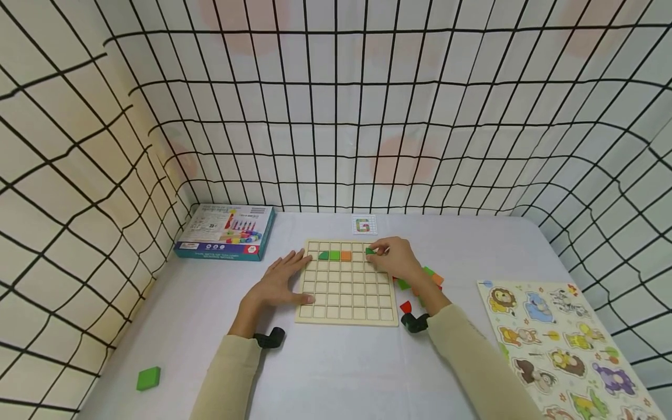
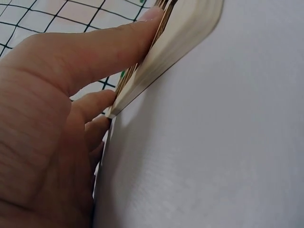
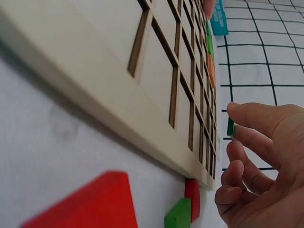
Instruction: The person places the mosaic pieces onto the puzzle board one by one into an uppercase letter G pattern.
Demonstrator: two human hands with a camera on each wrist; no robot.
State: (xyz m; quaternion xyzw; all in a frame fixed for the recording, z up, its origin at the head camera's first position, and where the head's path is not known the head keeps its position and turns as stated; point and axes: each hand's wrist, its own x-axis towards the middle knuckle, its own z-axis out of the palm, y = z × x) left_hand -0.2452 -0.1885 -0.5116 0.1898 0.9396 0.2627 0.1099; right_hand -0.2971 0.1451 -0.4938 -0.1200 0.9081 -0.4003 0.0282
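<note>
A pale wooden grid board [image 1: 347, 312] lies on the table. In one of its upper rows sit a dark green tile [image 1: 324, 255], a light green tile [image 1: 335, 255] and an orange tile [image 1: 346, 256]. My left hand [image 1: 278, 281] rests on the board's left edge, thumb and fingers spread out. Over the upper right of the board, my right hand [image 1: 397, 257] pinches a small dark green tile [image 3: 231, 126] between thumb and index finger. The other right fingers are loosely curled, as the right wrist view shows.
Loose coloured tiles, among them a red piece [image 1: 406, 307], lie right of the board, partly under my right forearm. A pattern card [image 1: 364, 224] is behind the board. A game box [image 1: 226, 232], a green block [image 1: 149, 378] and an animal puzzle sheet [image 1: 567, 350] lie around.
</note>
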